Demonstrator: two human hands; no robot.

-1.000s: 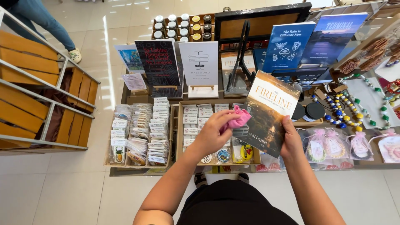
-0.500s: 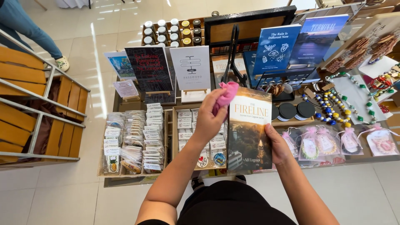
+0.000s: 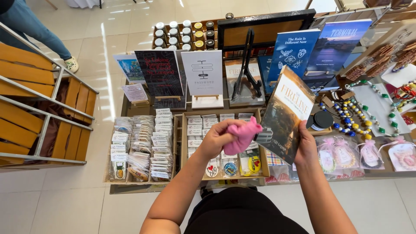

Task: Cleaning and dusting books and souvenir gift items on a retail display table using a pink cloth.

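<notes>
My right hand (image 3: 306,145) grips the lower corner of a paperback book (image 3: 287,112) with a dark cover showing a fiery scene, held tilted above the display table. A bunched pink cloth (image 3: 241,135) sits in my left hand (image 3: 219,138), just off the book's left edge. Directly below both hands is an open cardboard tray (image 3: 262,156) of small packaged items and round badges.
An empty black book stand (image 3: 247,65) stands behind the tray among upright books and sign cards. Jars line the table's far edge, beaded necklaces (image 3: 351,112) and pink-ribboned bags (image 3: 344,154) lie right. Wooden shelving (image 3: 39,112) stands left; another person's leg (image 3: 32,30) is top left.
The book has tilted and swung rightward in my right hand. My left hand with the pink cloth has come down off the cover's top edge to the book's left side.
</notes>
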